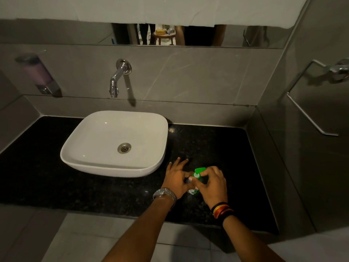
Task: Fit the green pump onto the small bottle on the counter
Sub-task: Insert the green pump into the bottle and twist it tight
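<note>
Right of the sink [113, 142], left hand [176, 179] grips the bottle [192, 190] to steady it; right hand [213, 183] fingers pinch the pump [199, 172], seating it.

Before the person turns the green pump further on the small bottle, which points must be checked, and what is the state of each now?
1. Small bottle stands on the counter: ok.
2. Left hand steadies the bottle: ok.
3. Right hand grips the green pump: ok.
4. Pump sits over the bottle's neck: ok.
5. Pump is screwed fully tight: cannot tell, fingers hide the collar.
6. Bottle stands clear of the sink: ok.
</note>
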